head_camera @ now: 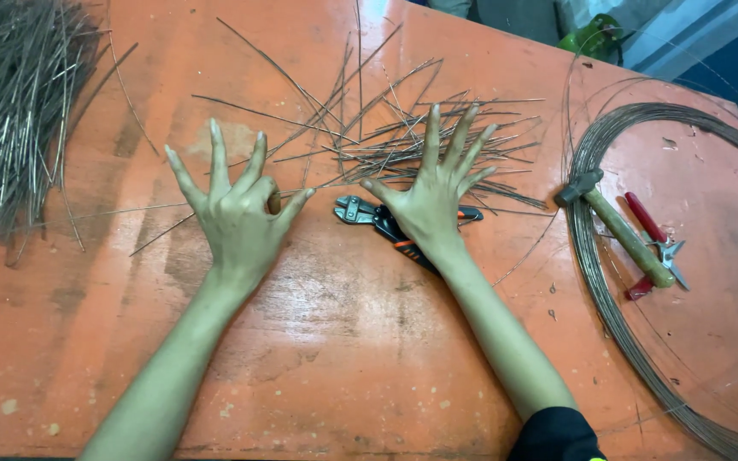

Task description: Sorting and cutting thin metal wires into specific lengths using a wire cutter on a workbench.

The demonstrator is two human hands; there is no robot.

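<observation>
Left hand (237, 213) and right hand (433, 201) w/ fingers splayed wide, each grip empty, over orange desk (343, 341), bolt cutters (386, 224) under right palm, long axis left-right, jaws pointing left, cut wire pieces (403, 141) just beyond.

Two bare forearms, slim, no watch or rings. Left hand (237, 218) and right hand (433, 205) ungloved, nails short. Black sleeve edge (557, 434) at the right elbow only.
</observation>
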